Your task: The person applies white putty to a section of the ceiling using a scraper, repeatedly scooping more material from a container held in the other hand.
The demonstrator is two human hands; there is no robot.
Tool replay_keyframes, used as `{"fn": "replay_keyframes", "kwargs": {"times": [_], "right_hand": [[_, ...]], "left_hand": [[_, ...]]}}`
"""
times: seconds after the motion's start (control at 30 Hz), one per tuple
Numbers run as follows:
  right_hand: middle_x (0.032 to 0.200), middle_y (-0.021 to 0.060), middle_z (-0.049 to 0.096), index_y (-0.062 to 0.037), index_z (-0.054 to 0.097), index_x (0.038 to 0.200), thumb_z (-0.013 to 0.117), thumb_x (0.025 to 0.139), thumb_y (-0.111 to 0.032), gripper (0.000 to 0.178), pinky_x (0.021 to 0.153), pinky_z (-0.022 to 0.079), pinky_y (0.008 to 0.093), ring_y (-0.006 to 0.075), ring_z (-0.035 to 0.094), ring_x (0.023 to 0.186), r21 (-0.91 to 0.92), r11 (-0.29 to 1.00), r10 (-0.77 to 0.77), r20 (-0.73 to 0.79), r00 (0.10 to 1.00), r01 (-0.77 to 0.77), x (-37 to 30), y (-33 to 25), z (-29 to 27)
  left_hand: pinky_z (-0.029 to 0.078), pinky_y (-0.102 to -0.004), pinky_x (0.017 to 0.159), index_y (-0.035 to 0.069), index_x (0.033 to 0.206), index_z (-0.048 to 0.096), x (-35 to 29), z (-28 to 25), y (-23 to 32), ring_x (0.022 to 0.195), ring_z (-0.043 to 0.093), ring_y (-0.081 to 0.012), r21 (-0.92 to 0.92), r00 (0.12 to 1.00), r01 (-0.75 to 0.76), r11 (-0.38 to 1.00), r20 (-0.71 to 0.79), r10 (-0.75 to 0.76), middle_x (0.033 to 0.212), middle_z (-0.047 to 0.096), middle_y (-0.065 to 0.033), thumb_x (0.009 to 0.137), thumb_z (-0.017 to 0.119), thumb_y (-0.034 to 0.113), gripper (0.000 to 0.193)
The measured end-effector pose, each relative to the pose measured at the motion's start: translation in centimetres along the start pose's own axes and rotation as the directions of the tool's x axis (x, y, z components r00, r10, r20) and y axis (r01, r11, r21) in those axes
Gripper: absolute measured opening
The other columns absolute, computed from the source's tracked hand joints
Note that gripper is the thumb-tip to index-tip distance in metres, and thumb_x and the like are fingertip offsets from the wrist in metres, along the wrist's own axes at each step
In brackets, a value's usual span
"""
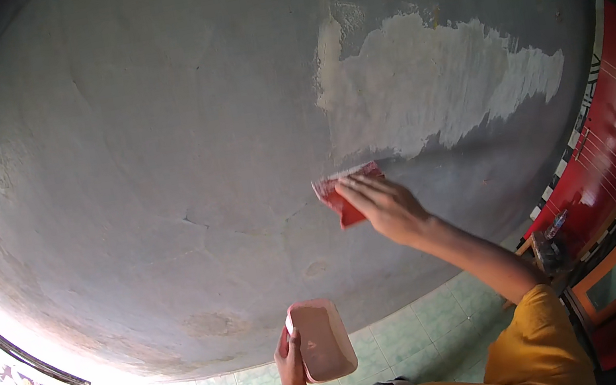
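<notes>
Head view: our right hand [387, 206] grips the red spreader [350, 212], just below the wall's [154, 136] pale patch [420, 86]; left hand [289, 358] holds the pink tub [338, 326]. Uneven pressure could leave ridges.

Right hand [393, 211] raised, fingers [360, 187] extended, forearm [473, 245] slanting up-left; left hand [291, 363] lower, gripping, wrist near-upright.

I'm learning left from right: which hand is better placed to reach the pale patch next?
Probably the right hand: it holds the red scraper by the wall, just below the pale patch. The left hand holds the tub, lower down.
</notes>
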State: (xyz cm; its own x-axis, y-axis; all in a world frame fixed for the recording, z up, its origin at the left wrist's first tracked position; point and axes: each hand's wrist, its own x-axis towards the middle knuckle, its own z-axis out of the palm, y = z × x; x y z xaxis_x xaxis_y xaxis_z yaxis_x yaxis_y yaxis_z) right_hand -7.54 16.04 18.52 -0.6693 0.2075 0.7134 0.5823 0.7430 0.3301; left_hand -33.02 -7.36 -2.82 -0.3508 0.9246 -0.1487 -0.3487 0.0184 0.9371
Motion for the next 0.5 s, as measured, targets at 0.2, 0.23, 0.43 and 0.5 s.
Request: {"fn": "replay_keyframes", "kwargs": {"times": [0.2, 0.23, 0.43, 0.5], "right_hand": [[0.146, 0.019, 0.063, -0.0027, 0.061, 0.144, 0.058, 0.096, 0.005, 0.049, 0.103, 0.058, 0.0461, 0.0378, 0.064, 0.129, -0.021, 0.991, 0.12, -0.297, 0.947, -0.132, 11.2, 6.2, -9.0], [0.147, 0.0193, 0.062, -0.0029, 0.06, 0.144, 0.058, 0.097, 0.005, 0.049, 0.105, 0.057, 0.0468, 0.0379, 0.063, 0.131, -0.082, 0.99, 0.082, -0.3, 0.951, -0.111, 11.0, 5.8, -7.6], [0.142, 0.0172, 0.066, -0.0058, 0.063, 0.141, 0.062, 0.091, 0.007, 0.051, 0.104, 0.058, 0.0469, 0.0345, 0.065, 0.129, 0.06, 0.994, 0.092, 0.033, 0.995, -0.094, 0.7, 0.4, -0.4], [0.133, 0.014, 0.071, -0.0082, 0.067, 0.136, 0.062, 0.089, 0.008, 0.05, 0.096, 0.061, 0.0446, 0.0339, 0.071, 0.114, 0.129, 0.987, 0.096, -0.029, 0.995, -0.091, 3.6, 0.9, -3.6]], "left_hand": [[0.053, -0.0279, 0.09, -0.004, 0.148, 0.057, 0.1, 0.7, 0.3, 0.105, 0.063, -0.0126, 0.059, 0.999, 0.035, 0.998, 0.003, -0.035, 0.121, 0.071, -0.0089, 0.107, 0.065, 0.035, 0.057], [0.053, -0.0279, 0.09, -0.004, 0.148, 0.057, 0.2, 0.3, -0.2, 0.105, 0.063, -0.0126, 0.062, 0.999, 0.033, 0.998, -0.001, -0.033, 0.121, 0.071, -0.0089, 0.107, 0.065, 0.035, 0.057], [0.051, -0.027, 0.093, -0.003, 0.146, 0.058, -0.8, -0.2, 0.1, 0.107, 0.061, -0.0099, 0.022, 0.999, 0.023, 0.999, 0.022, -0.024, 0.121, 0.07, -0.0054, 0.107, 0.065, 0.036, 0.056], [0.051, -0.0269, 0.093, -0.003, 0.146, 0.058, -1.2, -0.5, -0.3, 0.107, 0.061, -0.0099, 0.013, 1.0, 0.01, 1.0, 0.011, -0.011, 0.12, 0.07, -0.0053, 0.107, 0.065, 0.036, 0.056]]}}
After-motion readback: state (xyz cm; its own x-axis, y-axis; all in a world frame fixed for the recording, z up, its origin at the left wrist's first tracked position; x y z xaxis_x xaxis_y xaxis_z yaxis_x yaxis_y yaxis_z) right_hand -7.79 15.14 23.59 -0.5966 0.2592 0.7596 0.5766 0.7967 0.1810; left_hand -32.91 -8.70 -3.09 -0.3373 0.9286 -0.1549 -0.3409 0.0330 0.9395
